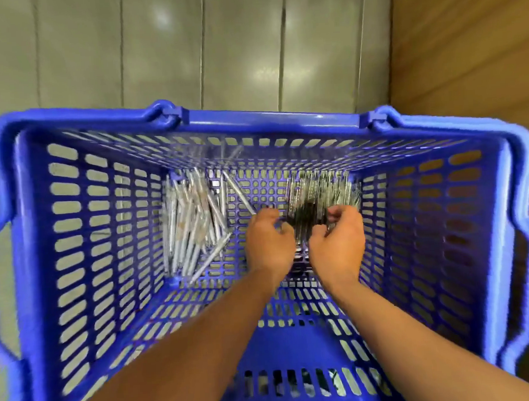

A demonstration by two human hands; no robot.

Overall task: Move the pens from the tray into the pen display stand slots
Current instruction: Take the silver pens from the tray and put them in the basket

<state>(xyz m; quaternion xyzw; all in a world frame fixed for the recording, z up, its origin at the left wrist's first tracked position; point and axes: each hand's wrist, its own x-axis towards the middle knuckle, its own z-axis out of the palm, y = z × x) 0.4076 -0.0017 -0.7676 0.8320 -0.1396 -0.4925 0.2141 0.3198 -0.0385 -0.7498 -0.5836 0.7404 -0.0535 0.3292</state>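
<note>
Blue plastic walls of the basket [82,230] close in on all four sides as we reach down to its floor. Our left hand [267,242] and right hand [337,241] curl round the dark pens [321,193], a bundle lying directly under and ahead of both hands, long axes pointing away from us. White pens [193,223] lie apart to the left, nearer the left hand. Room is open only upward; no display stand shows.
</note>
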